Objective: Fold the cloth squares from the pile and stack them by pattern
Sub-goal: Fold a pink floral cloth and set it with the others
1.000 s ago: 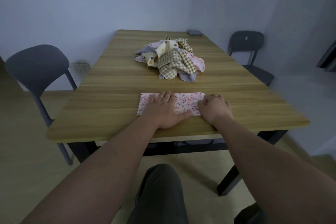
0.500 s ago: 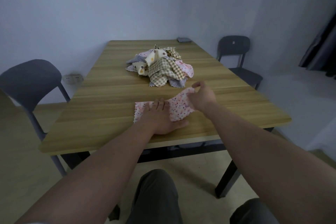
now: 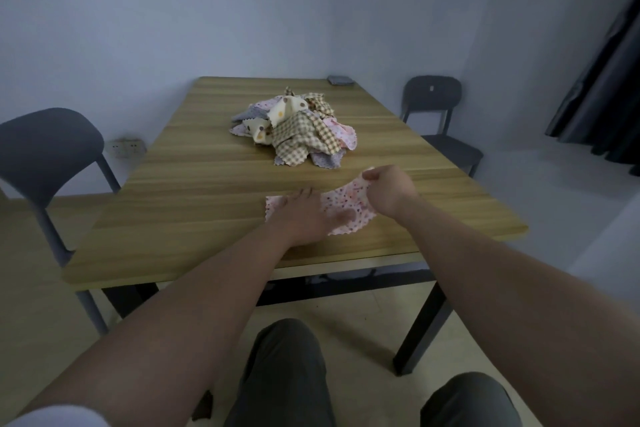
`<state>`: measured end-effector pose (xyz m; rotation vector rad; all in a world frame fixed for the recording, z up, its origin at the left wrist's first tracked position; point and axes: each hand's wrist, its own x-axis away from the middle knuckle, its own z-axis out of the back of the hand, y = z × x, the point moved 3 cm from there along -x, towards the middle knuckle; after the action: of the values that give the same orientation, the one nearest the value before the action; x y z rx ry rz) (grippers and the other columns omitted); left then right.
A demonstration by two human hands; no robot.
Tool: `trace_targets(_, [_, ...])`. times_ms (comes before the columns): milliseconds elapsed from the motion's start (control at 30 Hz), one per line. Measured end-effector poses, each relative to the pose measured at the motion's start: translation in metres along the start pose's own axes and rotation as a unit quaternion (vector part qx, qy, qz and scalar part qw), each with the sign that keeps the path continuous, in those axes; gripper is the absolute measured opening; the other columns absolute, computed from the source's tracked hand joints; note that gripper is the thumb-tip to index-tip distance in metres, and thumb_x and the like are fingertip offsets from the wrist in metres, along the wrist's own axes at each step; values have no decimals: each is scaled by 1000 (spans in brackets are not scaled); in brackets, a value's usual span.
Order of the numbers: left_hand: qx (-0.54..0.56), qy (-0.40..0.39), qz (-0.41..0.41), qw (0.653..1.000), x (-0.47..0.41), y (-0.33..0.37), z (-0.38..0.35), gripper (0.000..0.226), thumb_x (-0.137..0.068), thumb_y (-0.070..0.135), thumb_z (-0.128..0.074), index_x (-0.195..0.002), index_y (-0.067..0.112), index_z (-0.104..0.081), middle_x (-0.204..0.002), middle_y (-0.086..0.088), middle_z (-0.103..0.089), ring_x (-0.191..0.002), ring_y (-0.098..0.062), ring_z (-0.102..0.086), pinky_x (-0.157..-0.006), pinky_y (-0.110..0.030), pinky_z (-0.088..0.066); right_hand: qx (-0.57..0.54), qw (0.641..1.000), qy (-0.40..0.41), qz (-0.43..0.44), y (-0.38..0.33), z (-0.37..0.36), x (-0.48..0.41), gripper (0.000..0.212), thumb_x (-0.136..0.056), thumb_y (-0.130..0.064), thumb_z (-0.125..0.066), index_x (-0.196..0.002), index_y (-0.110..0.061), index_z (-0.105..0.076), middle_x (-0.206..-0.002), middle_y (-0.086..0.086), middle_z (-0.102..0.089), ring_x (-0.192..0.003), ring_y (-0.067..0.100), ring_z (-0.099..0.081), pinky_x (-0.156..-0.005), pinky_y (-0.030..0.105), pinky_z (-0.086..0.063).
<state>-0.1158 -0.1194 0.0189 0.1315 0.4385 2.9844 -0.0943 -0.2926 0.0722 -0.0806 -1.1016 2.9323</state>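
Head view: two bare hands work a pink floral cloth (image 3: 349, 204) at the near edge of a wooden table (image 3: 194, 191).

The left hand (image 3: 304, 215) lies flat, fingers spread, pressing the cloth's left part onto the table. The right hand (image 3: 389, 189) pinches the cloth's far right corner and holds it lifted off the wood. The pile of cloth squares (image 3: 294, 130), checked, dotted and pink, sits mid-table, well apart from both hands. Dark chairs stand at either side.
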Motion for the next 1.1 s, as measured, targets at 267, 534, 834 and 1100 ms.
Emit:
trace_targets(267, [123,171,87,974,36,-91,29,39,-106,19,-39,-141,8,-54,-140,-17,-57,-123,-33,-54,-99,-38,-43,66,995,-43,58,-40,-22,13,59,-90,-3,-45,-146,-19,-53,-128,10,-65,-84,20,-64,-57,25,-48])
trace_targets(534, [196,179,68,962,36,-103,22,53,-95,3,-51,-146,19,-54,-136,2,-64,-124,-18,-57,-91,-21,-37,166,974,-109,106,-80,-67,28,45,-92,-7,-49,-136,-8,-57,-116,12,-64,-89,24,-67,-68,33,-57])
trace_targets(834, [210,185,51,959,27,-116,15,49,-96,10,-55,-142,25,-58,-132,7,-67,-121,-14,-61,-92,-24,-43,228,951,-161,135,-99,-107,33,63,-95,-16,-48,-156,-16,-33,-137,10,-58,-102,19,-61,-76,24,-46])
trace_targets(1100, [236,192,36,952,22,-120,14,51,-93,3,-54,-139,25,-60,-129,4,-69,-120,-15,-62,-103,-35,-49,278,927,-166,191,-107,-112,42,46,-104,-22,-46,-148,-8,-46,-135,8,-60,-123,24,-57,-100,33,-47])
